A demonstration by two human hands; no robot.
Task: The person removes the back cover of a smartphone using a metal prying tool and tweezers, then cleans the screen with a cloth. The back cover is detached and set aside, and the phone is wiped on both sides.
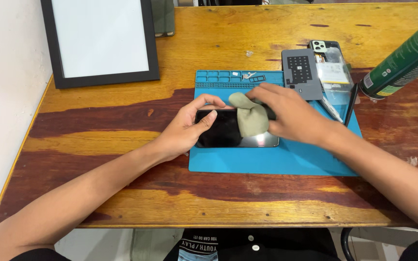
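A black smartphone (221,133) lies screen up on a blue work mat (276,157) in the head view. My left hand (185,128) grips the phone's left end, thumb on the glass and fingers over its far edge. My right hand (291,113) holds a pale green cloth (250,116) bunched in its fingers and presses it onto the right half of the screen. The cloth hides part of the glass.
A grey phone back cover (300,72) and an opened phone body (332,67) lie at the mat's far right, with thin tools (339,108) beside them. A green spray can (405,58) leans at the right. A black-framed white board (100,41) stands far left on the wooden table (122,116).
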